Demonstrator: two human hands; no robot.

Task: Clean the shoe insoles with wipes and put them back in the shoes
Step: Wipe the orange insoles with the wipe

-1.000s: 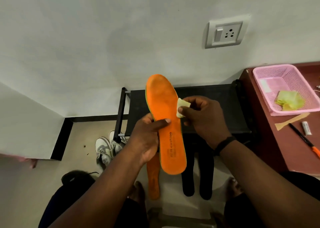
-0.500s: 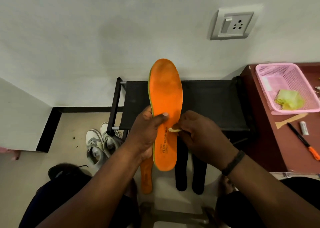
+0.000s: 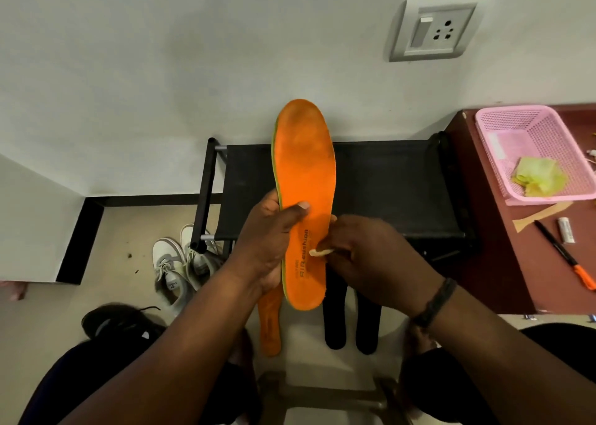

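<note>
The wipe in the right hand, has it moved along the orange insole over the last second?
Yes. The wipe has slid down the orange insole, from beside its upper half to the printed lettering near the heel, past the left hand's thumb.

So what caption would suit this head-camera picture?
Left hand holds an orange insole upright while the right hand rubs it with a wipe.

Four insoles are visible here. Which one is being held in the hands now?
The larger-looking orange insole, gripped by the left hand and wiped by the right hand. The other orange insole and both black insoles lie below.
</note>
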